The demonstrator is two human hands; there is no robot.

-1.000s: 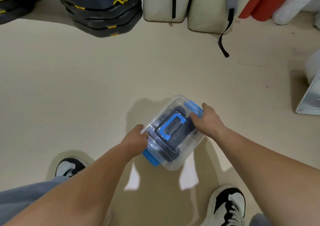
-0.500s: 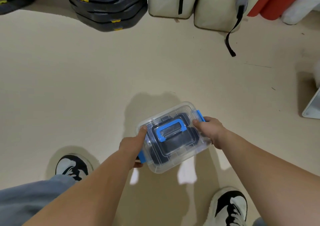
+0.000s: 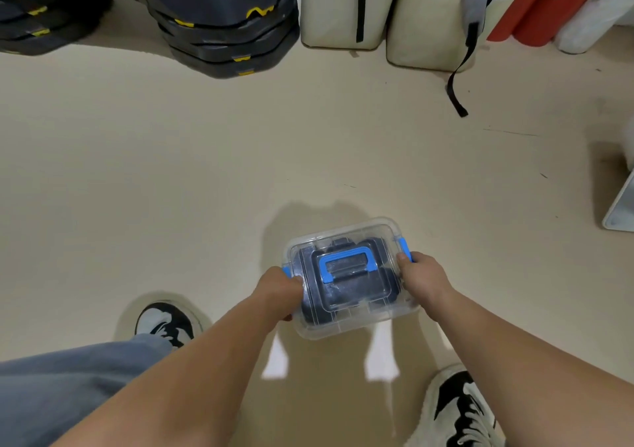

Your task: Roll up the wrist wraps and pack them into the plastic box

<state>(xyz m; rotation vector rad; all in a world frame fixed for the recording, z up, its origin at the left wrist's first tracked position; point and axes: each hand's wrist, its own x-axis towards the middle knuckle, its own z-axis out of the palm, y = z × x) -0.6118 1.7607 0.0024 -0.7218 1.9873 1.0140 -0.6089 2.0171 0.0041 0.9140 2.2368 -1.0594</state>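
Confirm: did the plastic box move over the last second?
Yes: the plastic box turned clockwise against the left shoe, from diagonal to nearly square with the feet.

No words or numbers can be read anywhere. The closest thing to a sign is on the stack of black blocks (image 3: 223, 40) at the far edge of the floor. They have small yellow marks, and one is a wavy line (image 3: 260, 12). None of these marks makes a letter or a number that can be made out.
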